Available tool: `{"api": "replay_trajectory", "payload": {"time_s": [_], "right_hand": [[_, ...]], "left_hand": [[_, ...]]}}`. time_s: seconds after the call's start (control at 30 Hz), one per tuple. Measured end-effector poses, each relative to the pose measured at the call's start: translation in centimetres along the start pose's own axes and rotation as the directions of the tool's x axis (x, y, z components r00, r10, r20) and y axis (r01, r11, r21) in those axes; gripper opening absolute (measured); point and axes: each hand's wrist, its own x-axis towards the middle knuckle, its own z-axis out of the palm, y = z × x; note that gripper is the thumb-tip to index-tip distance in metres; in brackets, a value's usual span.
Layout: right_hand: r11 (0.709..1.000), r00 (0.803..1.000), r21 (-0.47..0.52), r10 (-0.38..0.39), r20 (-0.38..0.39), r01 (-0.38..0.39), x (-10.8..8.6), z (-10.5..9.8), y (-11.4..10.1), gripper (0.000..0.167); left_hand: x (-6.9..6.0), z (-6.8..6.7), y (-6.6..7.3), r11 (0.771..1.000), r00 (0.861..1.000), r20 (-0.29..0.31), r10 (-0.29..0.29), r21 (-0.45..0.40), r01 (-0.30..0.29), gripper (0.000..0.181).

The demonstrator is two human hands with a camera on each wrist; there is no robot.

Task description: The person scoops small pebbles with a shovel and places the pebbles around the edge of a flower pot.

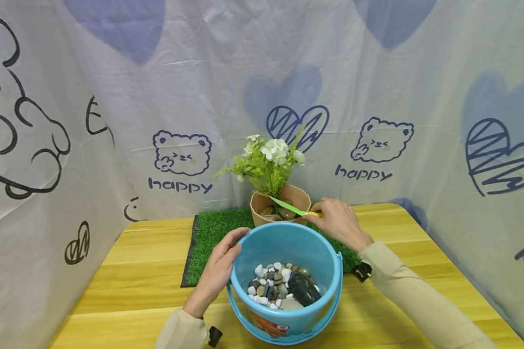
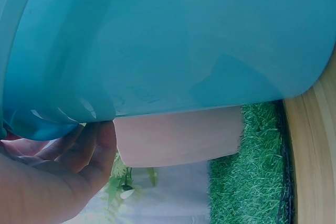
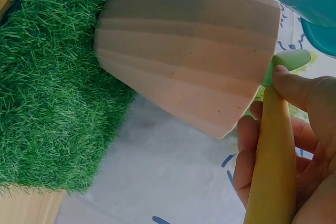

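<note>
A blue bucket (image 1: 284,237) stands at the front of the table, holding small stones (image 1: 268,286) and a large black stone (image 1: 303,288). My left hand (image 1: 220,257) holds the bucket's left rim, fingers against its outer wall (image 2: 173,40). Behind the bucket is a beige ribbed pot (image 1: 258,206) with a white-flowered plant (image 1: 270,162) and larger stones inside. In my right hand (image 1: 338,220) is a small trowel with a yellow handle (image 3: 273,166). Its green blade (image 1: 287,206) reaches over the pot's opening. The bucket partly hides the pot in the head view.
A green artificial grass mat (image 1: 220,224) lies under the pot on the wooden table (image 1: 131,271). The bucket's handle (image 1: 244,325) hangs down at its front. A printed white cloth (image 1: 227,87) hangs behind the table and along its sides.
</note>
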Motion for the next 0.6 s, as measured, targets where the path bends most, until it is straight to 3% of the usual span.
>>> {"api": "replay_trajectory", "payload": {"time_s": [0.6], "right_hand": [[1.000, 0.999, 0.026, 0.016, 0.038, -0.017, -0.20, -0.15, -0.05, 0.026]], "left_hand": [[-0.08, -0.10, -0.03, 1.000, 1.000, 0.002, 0.003, 0.010, -0.003, 0.039]]}}
